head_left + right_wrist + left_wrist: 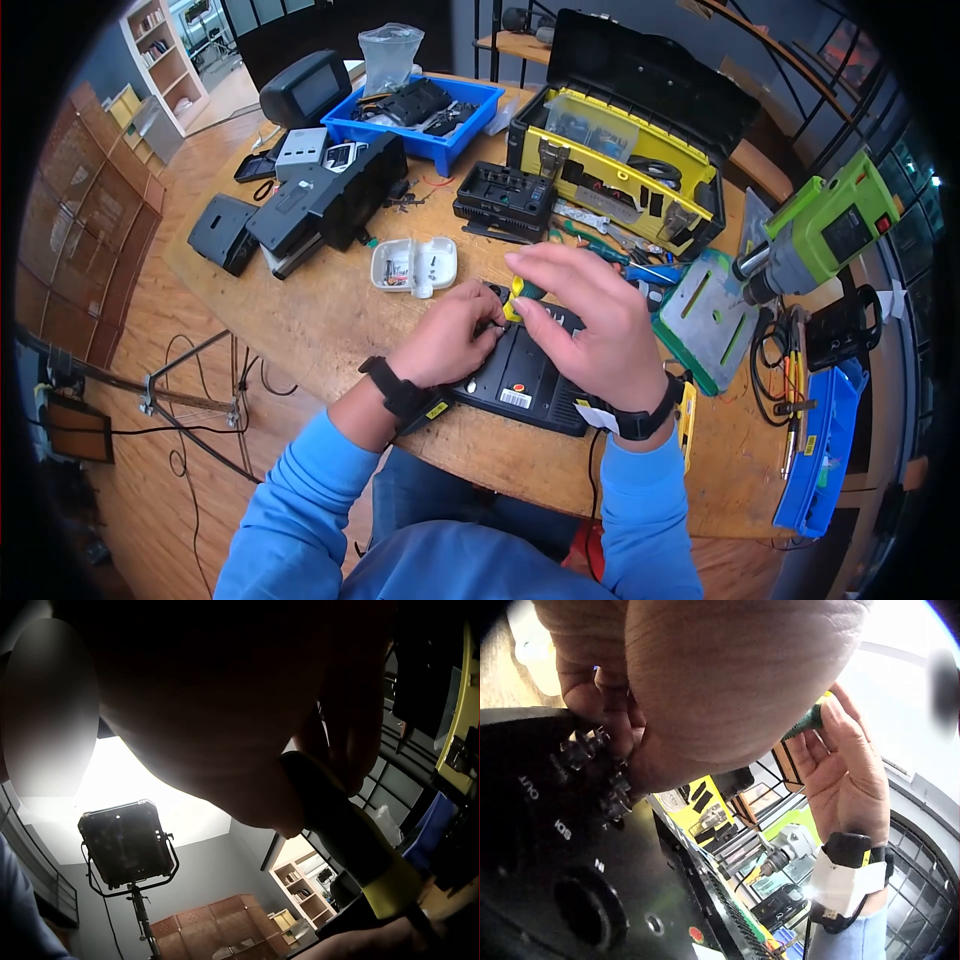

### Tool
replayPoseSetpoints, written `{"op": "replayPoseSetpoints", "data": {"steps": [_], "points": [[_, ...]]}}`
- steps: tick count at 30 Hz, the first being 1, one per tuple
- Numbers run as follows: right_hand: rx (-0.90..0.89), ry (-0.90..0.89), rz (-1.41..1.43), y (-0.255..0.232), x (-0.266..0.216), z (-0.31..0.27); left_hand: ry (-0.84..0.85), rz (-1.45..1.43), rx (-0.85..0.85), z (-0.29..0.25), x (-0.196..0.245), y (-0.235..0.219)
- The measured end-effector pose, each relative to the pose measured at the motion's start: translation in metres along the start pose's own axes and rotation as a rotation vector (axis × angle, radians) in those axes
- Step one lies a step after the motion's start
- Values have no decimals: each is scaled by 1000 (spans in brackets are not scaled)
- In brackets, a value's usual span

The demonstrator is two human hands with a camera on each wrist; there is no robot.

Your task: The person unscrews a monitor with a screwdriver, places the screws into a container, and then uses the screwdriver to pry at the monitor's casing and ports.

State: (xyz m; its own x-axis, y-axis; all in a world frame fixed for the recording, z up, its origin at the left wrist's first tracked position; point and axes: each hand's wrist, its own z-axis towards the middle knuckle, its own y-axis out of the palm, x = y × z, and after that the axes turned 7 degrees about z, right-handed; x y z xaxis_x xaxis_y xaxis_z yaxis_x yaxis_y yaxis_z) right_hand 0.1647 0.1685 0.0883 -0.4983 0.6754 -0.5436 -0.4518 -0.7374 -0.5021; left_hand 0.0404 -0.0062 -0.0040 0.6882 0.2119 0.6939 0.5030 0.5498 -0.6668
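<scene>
My right hand [600,315] grips a screwdriver [515,298] with a yellow and dark green handle, thumb and fingers around the handle. In the right wrist view the screwdriver [352,844] slants down past the dark fingers, its shaft running down to the right. Below it lies a black electronic device [520,365] with a barcode label. My left hand [450,335] rests at that device with curled fingers, beside the screwdriver. In the left wrist view its fingers are right at the metal connectors [585,748]; I cannot tell what they pinch.
A white case [413,268] with small screws lies open left of the device. Behind are a black charger-like unit [505,200], a blue bin [445,150] of parts and a yellow-black toolbox [620,180]. A green drill [825,230] on its stand occupies the right, black housings [310,205] the left.
</scene>
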Motion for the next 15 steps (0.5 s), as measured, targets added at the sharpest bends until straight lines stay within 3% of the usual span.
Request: {"op": "replayPoseSetpoints", "data": {"steps": [9,12,15], "points": [[-21,26,39,-2,-3,2,25,31,14,0,-1,1],[-67,123,45,0,2,-1,-12,-10,5,1,0,2],[-6,3,37,8,3,2,25,-28,18,1,-2,3]]}}
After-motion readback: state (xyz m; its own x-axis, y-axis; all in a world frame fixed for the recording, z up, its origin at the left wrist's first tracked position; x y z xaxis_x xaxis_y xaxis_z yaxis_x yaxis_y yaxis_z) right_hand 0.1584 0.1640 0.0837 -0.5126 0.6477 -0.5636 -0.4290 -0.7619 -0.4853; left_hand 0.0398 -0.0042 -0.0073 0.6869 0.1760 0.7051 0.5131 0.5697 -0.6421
